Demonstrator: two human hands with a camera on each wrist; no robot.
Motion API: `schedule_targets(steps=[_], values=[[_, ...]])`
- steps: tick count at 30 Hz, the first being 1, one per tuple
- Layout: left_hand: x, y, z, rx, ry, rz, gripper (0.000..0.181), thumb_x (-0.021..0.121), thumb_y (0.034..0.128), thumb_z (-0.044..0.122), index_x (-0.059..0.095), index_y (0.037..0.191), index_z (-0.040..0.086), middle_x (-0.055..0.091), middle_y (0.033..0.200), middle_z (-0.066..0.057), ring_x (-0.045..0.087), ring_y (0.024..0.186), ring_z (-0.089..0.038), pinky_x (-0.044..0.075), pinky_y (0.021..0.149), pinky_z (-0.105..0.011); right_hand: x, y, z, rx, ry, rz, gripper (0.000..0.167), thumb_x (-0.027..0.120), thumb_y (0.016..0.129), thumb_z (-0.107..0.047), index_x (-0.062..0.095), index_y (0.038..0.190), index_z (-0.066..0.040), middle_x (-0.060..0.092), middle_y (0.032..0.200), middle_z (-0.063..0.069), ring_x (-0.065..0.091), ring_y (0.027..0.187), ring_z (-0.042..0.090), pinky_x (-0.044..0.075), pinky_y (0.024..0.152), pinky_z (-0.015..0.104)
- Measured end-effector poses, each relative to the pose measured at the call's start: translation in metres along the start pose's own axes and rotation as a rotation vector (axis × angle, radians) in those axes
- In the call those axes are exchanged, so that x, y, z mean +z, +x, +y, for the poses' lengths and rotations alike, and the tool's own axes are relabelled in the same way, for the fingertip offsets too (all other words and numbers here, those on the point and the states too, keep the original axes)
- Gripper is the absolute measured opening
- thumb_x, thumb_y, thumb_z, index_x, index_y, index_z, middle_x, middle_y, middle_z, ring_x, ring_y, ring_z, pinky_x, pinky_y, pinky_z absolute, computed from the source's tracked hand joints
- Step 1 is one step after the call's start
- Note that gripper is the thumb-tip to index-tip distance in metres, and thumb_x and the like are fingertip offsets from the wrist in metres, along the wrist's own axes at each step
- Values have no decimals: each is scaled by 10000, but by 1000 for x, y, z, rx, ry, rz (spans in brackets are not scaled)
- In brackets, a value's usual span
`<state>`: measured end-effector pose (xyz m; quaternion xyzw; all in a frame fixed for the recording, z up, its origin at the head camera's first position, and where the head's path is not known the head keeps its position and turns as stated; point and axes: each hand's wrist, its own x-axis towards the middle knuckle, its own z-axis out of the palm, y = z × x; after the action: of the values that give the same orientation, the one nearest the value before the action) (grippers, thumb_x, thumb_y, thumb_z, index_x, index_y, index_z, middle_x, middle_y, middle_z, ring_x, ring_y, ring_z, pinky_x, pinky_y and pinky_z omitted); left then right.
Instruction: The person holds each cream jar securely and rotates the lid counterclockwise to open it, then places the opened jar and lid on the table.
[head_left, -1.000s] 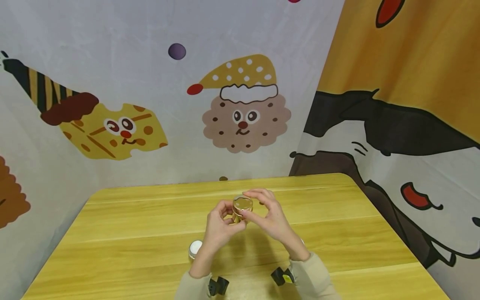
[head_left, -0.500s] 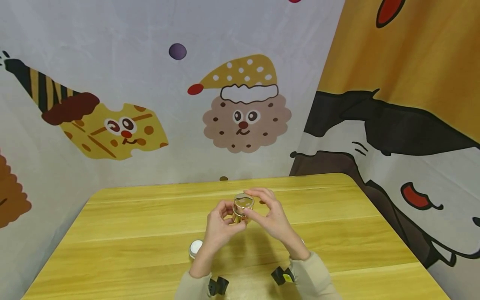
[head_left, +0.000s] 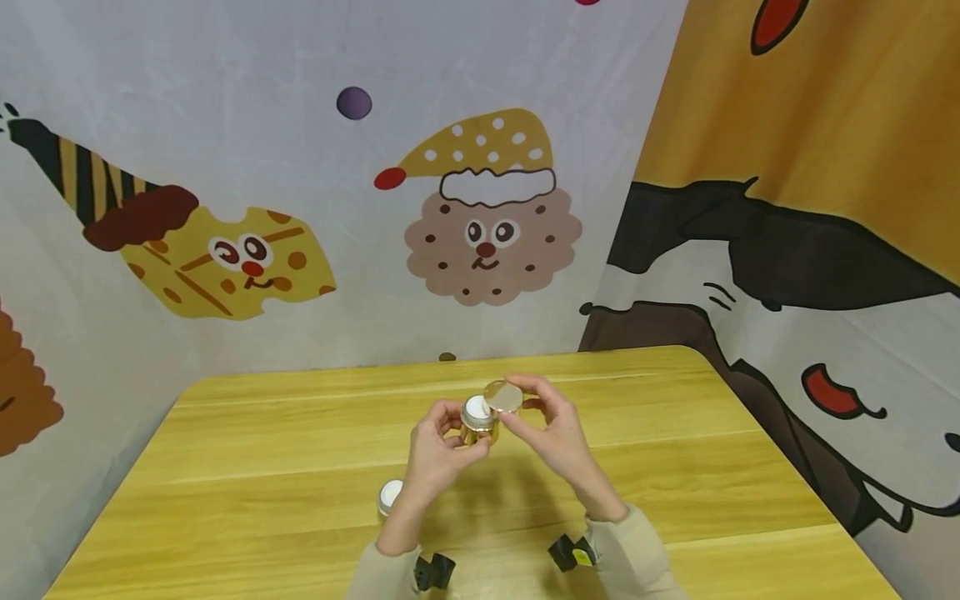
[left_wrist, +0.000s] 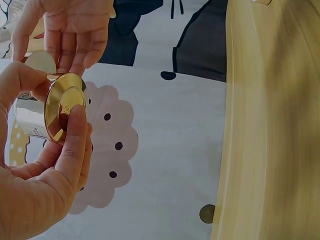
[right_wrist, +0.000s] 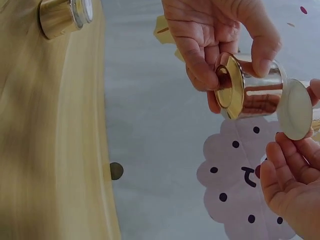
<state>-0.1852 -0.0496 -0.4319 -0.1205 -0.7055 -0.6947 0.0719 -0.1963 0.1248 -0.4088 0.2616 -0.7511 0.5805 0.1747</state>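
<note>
A gold cosmetic jar [head_left: 478, 425] is held above the table by my left hand [head_left: 437, 458], thumb and fingers around its side. Its top shows a white disc; whether that is cream or an inner cover I cannot tell. My right hand [head_left: 557, 437] pinches the round gold lid [head_left: 504, 397] by its edge. The lid is off the jar and tilted close beside its rim, with its pale inner face visible in the right wrist view. In the left wrist view the jar's flared gold base [left_wrist: 65, 107] faces the camera, fingertips pressed on it.
A second gold jar [right_wrist: 60, 19] with a white top stands on the wooden table [head_left: 285, 467], partly behind the left forearm in the head view. A cartoon-printed cloth [head_left: 300, 183] hangs behind the table's far edge.
The right hand has lifted the lid off the jar and moved it slightly right, uncovering the white top. The left hand with the jar has barely shifted.
</note>
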Motion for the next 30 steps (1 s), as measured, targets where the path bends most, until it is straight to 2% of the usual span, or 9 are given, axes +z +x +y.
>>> schedule_targets(steps=[12, 20, 26, 30], values=[[-5, 0, -5, -13, 11, 17, 387, 744, 660, -65, 548, 993, -70, 592, 885, -115, 534, 795, -169, 498, 618, -192, -9, -7, 10, -20, -7, 36, 420, 687, 762, 95, 576, 1166, 65, 600, 1145, 195, 550, 956, 101, 476, 811, 248], [-7, 0, -6, -34, 15, 39, 384, 746, 655, -69, 552, 985, -67, 587, 874, -108, 528, 787, -168, 487, 605, -188, -14, -13, 15, 2, -29, 66, 497, 705, 732, 119, 505, 1187, 107, 572, 1127, 236, 531, 990, 85, 490, 787, 331], [-7, 0, -7, -54, 4, 50, 380, 744, 651, -74, 550, 978, -68, 579, 865, -100, 519, 779, -165, 473, 597, -185, -20, -18, 19, 9, -15, 98, 430, 709, 713, 140, 507, 1093, 114, 565, 1068, 252, 543, 962, 77, 471, 794, 234], [-7, 1, -6, -61, 1, 50, 380, 745, 649, -72, 549, 974, -69, 575, 863, -96, 518, 783, -163, 475, 601, -186, -24, -23, 23, -7, -26, 104, 412, 707, 708, 146, 526, 1077, 109, 579, 1052, 195, 548, 960, 97, 468, 784, 197]])
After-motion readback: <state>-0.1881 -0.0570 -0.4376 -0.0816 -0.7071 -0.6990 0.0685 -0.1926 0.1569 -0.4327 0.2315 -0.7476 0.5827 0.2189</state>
